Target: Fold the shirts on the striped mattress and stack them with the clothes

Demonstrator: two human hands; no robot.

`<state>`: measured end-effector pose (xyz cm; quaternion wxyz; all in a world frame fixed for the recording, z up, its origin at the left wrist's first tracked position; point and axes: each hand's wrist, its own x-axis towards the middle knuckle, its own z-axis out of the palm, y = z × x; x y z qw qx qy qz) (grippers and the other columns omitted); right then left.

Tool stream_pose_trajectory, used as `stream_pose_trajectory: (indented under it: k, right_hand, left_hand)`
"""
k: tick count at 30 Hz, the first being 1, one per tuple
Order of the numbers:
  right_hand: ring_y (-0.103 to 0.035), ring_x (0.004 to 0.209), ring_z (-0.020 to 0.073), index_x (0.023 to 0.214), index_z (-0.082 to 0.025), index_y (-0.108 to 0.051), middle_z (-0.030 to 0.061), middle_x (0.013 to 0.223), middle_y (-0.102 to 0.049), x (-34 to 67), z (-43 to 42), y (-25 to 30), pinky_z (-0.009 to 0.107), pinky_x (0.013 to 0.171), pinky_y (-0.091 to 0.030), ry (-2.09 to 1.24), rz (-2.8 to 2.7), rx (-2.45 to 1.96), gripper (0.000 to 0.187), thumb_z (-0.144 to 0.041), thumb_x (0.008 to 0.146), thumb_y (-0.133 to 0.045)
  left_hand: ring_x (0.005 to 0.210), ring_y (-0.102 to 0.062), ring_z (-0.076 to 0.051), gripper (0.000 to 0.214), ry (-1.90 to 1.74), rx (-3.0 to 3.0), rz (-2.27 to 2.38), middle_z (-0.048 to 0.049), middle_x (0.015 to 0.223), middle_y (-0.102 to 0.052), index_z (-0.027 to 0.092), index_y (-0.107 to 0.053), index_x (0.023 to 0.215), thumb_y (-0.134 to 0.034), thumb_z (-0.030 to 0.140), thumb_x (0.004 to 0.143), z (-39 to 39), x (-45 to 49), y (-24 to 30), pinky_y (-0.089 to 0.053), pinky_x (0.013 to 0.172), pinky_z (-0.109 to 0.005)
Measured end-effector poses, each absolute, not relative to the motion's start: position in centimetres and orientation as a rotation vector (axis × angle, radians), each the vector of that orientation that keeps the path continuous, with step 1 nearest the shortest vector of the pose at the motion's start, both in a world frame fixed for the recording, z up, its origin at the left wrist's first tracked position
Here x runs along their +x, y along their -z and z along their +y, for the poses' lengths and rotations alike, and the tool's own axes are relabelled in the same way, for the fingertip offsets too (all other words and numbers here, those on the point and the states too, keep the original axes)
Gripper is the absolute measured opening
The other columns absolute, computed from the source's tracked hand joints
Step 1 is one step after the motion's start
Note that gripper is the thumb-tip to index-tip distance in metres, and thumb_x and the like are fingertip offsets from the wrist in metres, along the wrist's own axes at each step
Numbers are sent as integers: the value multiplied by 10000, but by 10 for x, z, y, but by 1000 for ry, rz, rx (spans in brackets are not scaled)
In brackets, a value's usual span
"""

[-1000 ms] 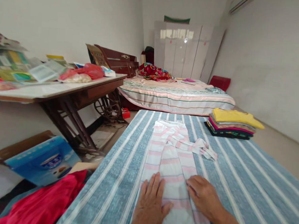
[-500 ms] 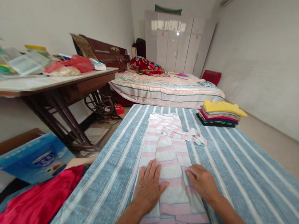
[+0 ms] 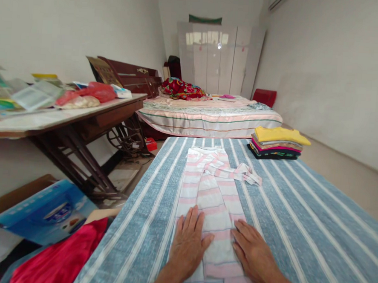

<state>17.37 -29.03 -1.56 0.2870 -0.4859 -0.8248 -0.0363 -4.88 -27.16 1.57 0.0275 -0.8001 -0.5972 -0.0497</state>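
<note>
A pink-and-white striped shirt (image 3: 215, 203) lies folded lengthwise on a blue striped cloth (image 3: 139, 224). One of its sleeves sticks out to the right near the far end. My left hand (image 3: 188, 239) rests flat on the shirt's left side, fingers stretched forward and thumb apart. On the right edge of the shirt lies my right hand (image 3: 254, 252), palm down with its fingers extended. Neither hand grips the fabric. The near hem is partly covered by my right hand and wrist.
A stack of folded clothes (image 3: 277, 143), yellow on top, stands at the far right. Beyond is a bed (image 3: 209, 119). A cluttered sewing table (image 3: 91, 114) stands left, above a blue box (image 3: 48, 214) and red fabric (image 3: 62, 257).
My right hand has opened from bent fingers to a flat palm on the shirt's right edge. My left hand stays flat on the shirt. The camera view has tilted slightly.
</note>
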Motion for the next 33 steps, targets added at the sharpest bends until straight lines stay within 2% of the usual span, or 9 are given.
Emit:
stream_pose_trajectory:
  k: [5,13,16,20,24,28,33]
  right_hand:
    - [-518,1158,257,1101,-180,-615,107,1228,-582,175,-291,20,430,960,-444,172,-2264,-1319,283,-195,869,-455]
    - [-539,1136,253,1069,-193,-622,97,1192,-605,176,-292,21,423,947,-458,155,-2243,-1276,257,-192,867,-463]
    - [-549,1125,240,1079,-212,-619,85,1191,-607,184,-288,20,404,936,-471,118,-2237,-1244,259,-214,861,-479]
    - [-576,1083,238,1075,-213,-630,88,1170,-618,212,-259,17,399,930,-478,130,-2135,-1331,274,-297,869,-470]
    - [-607,1012,263,1015,-164,-654,132,1109,-634,249,-204,11,427,919,-475,101,-2017,-1579,363,-386,876,-402]
    - [-572,1063,292,1105,-98,-605,179,1148,-602,278,-143,14,443,940,-445,70,-1939,-1696,463,-414,854,-378]
    - [-560,1080,291,1154,-100,-588,178,1162,-595,293,-87,24,424,969,-421,-70,-1943,-1701,580,-539,819,-412]
  left_hand:
    - [1372,-204,-286,583,5,-2519,-1946,-136,1490,-227,136,-397,1370,-410,454,882,-281,-42,-28,-244,1088,-511]
    - [1380,-132,-284,631,-61,-2702,-1931,-116,1508,-147,179,-353,1396,-445,497,859,-304,-38,-29,-207,1108,-502]
    - [1375,-158,-293,621,-19,-2739,-1939,-118,1503,-184,178,-384,1379,-458,500,853,-304,-42,-29,-224,1103,-505]
    - [1347,-274,-273,544,146,-2799,-1906,-129,1470,-290,167,-428,1345,-395,466,892,-293,-55,-35,-295,1083,-474]
    - [1313,-357,-235,453,353,-2725,-1924,-126,1425,-391,152,-482,1287,-383,375,906,-251,-68,-47,-343,1069,-416]
    - [1271,-420,-199,374,439,-2673,-1901,-134,1349,-489,121,-539,1204,-371,248,895,-177,-73,-54,-350,1063,-367]
    - [1115,-551,-158,308,409,-2526,-1945,-90,1172,-619,150,-612,1048,-367,121,863,-73,-70,-50,-406,990,-293]
